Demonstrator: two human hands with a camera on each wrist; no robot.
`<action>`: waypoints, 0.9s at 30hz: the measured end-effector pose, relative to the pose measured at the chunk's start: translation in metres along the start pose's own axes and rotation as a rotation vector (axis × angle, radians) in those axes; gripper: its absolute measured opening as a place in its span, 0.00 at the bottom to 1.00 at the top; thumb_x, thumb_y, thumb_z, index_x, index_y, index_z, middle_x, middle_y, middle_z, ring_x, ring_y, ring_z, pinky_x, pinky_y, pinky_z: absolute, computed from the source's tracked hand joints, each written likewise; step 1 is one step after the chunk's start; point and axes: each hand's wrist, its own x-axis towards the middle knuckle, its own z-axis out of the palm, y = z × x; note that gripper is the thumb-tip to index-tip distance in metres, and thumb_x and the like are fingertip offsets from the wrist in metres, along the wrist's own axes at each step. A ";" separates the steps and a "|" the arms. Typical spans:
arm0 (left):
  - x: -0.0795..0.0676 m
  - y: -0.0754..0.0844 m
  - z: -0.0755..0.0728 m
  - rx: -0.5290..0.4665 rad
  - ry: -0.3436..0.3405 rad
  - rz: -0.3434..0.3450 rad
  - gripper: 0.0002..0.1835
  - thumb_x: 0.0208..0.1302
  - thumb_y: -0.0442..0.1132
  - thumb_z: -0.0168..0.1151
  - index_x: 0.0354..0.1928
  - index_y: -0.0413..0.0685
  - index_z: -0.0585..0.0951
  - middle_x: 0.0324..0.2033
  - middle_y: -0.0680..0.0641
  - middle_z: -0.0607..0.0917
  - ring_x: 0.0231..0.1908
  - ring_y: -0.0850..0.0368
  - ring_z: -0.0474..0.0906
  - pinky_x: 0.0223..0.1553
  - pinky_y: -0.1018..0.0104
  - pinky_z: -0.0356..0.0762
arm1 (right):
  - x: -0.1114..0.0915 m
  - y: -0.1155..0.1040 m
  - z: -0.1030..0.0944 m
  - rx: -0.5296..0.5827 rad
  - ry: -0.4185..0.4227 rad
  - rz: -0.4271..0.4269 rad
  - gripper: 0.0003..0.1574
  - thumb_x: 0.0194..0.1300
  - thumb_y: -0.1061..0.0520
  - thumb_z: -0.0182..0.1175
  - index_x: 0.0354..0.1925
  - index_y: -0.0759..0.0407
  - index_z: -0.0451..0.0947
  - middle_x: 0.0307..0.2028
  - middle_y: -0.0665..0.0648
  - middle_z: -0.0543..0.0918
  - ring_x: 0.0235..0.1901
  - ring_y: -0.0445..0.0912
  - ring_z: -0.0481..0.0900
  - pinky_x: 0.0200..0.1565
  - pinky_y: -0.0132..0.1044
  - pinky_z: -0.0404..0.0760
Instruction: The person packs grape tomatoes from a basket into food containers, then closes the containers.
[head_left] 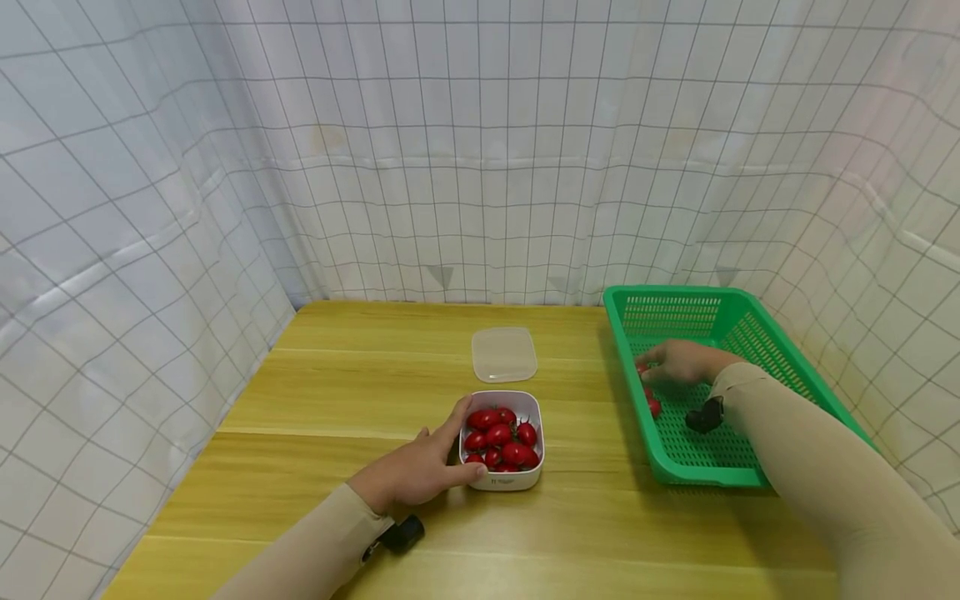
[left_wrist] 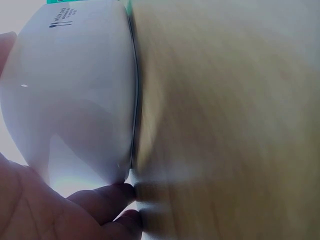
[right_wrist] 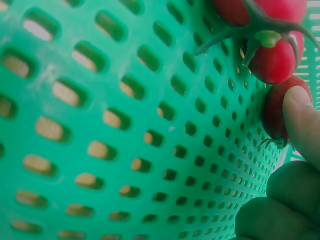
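Observation:
My left hand [head_left: 416, 471] grips a small white plastic container [head_left: 517, 482], thumb at its near side and fingers along its left side. Red cherry tomatoes [head_left: 498, 435], several of them with green stems, fill the container. In the left wrist view, fingers [left_wrist: 102, 202] press against the container's smooth wall. On the right, my right hand [head_left: 682, 362] reaches into a green plastic basket [head_left: 708, 475] near its left wall. There it pinches a cherry tomato [right_wrist: 276, 112], with the thumb [right_wrist: 299, 102] against its skin. More tomatoes [right_wrist: 272, 60] lie beside it.
A translucent square lid [head_left: 504, 354] lies flat on the wooden table [head_left: 360, 367], behind the container. White grid-patterned curtains [head_left: 480, 167] enclose the table at the back and both sides. Each wrist carries a small black camera [head_left: 402, 535].

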 end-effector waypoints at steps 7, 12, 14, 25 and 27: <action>0.000 -0.001 0.000 -0.001 0.005 -0.005 0.57 0.71 0.64 0.62 0.86 0.61 0.36 0.85 0.47 0.48 0.80 0.37 0.58 0.82 0.33 0.35 | 0.002 0.003 0.001 -0.014 0.001 -0.001 0.36 0.80 0.46 0.57 0.75 0.65 0.70 0.72 0.73 0.73 0.74 0.75 0.63 0.70 0.71 0.68; 0.000 0.000 0.000 0.002 0.005 -0.001 0.57 0.72 0.64 0.62 0.86 0.59 0.36 0.85 0.47 0.48 0.80 0.37 0.58 0.82 0.33 0.34 | 0.003 0.003 0.001 -0.008 0.002 0.001 0.36 0.79 0.46 0.57 0.75 0.65 0.70 0.72 0.73 0.73 0.74 0.75 0.63 0.70 0.71 0.68; 0.000 -0.001 0.000 0.001 0.003 0.002 0.57 0.72 0.64 0.62 0.86 0.58 0.35 0.85 0.47 0.47 0.80 0.38 0.57 0.82 0.33 0.33 | 0.004 0.003 0.002 -0.005 0.003 0.001 0.36 0.79 0.46 0.57 0.75 0.65 0.70 0.72 0.73 0.73 0.74 0.75 0.63 0.70 0.71 0.68; -0.001 -0.002 0.001 0.013 -0.005 0.004 0.57 0.72 0.65 0.60 0.86 0.59 0.34 0.85 0.47 0.46 0.80 0.39 0.58 0.82 0.34 0.34 | 0.002 0.002 0.000 -0.005 -0.013 -0.014 0.36 0.79 0.49 0.59 0.74 0.68 0.69 0.71 0.75 0.72 0.73 0.75 0.64 0.69 0.69 0.71; 0.000 -0.002 0.001 0.016 -0.001 0.002 0.57 0.72 0.65 0.60 0.86 0.59 0.35 0.85 0.47 0.46 0.80 0.39 0.58 0.82 0.34 0.35 | 0.001 0.001 -0.001 -0.008 -0.012 -0.017 0.36 0.79 0.49 0.59 0.74 0.68 0.69 0.71 0.75 0.73 0.72 0.74 0.66 0.69 0.68 0.71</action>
